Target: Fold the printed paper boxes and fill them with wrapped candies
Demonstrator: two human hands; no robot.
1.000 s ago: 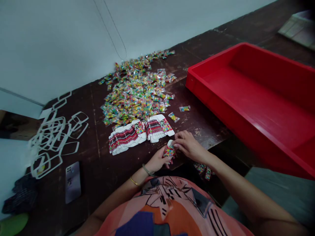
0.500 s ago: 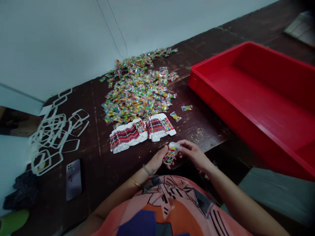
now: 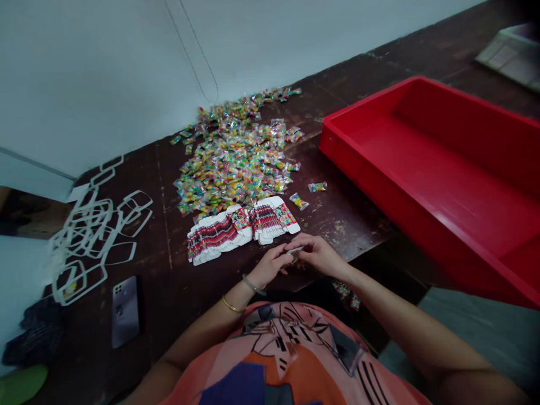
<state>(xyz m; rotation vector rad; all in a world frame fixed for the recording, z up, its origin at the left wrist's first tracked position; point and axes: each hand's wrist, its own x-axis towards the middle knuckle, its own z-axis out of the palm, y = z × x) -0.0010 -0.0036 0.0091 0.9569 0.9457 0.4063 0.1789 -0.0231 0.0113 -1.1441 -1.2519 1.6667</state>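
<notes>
A small printed carton (image 3: 295,253) is held between my two hands at the table's front edge, with little more than a pale flap showing. My left hand (image 3: 269,268) closes on it from the left, thumb near the flap. From the other side my right hand (image 3: 315,254) presses its fingers over the top. Just beyond them lie two fanned stacks of flat red-and-white cartons, a left stack (image 3: 219,233) and a right stack (image 3: 273,220). Behind the stacks spreads a heap of clear-wrapped colourful candies (image 3: 236,163). Two loose candy packets (image 3: 317,187) lie right of the heap.
A big red tray (image 3: 392,180) stands at the right. On the left are a tangle of white frame-like loops (image 3: 90,225), a phone (image 3: 125,312) and a dark cloth-like bundle (image 3: 31,332). Several small colourful packs (image 3: 346,293) show below the table edge.
The carton has turned in my hands from its colourful face showing to mostly covered. My right fingers have moved left over its top, closer to my left hand.
</notes>
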